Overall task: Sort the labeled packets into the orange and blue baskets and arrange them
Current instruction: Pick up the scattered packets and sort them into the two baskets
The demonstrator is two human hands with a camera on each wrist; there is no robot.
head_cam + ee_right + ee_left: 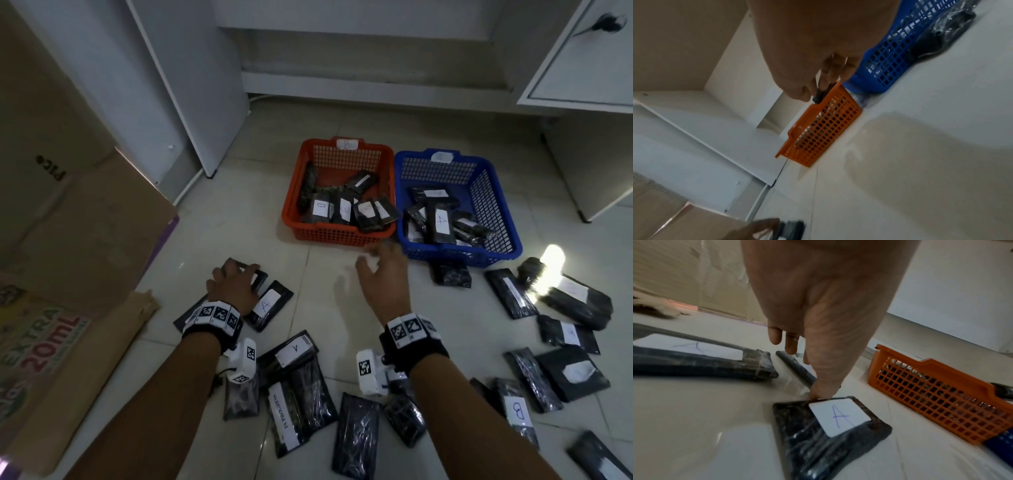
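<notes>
An orange basket (339, 236) and a blue basket (455, 253) stand side by side on the tiled floor, each holding several black packets with white labels. My left hand (251, 277) arches over a dark packet (262, 275) on the floor. Its fingers curl over that packet's far edge. In the left wrist view the thumb tip of this hand (805, 368) touches the near corner of a packet labelled A (830, 434). My right hand (376, 267) hovers, blurred, before the baskets' front walls with fingers spread and nothing in it. The right wrist view shows the right hand (824, 81) by the orange basket's (824, 128) rim.
Several more black packets (565, 359) lie scattered on the floor near me and to the right. One packet (450, 274) leans at the blue basket's front. Cardboard boxes (85, 222) stand at the left. White cabinets (191, 85) rise behind the baskets.
</notes>
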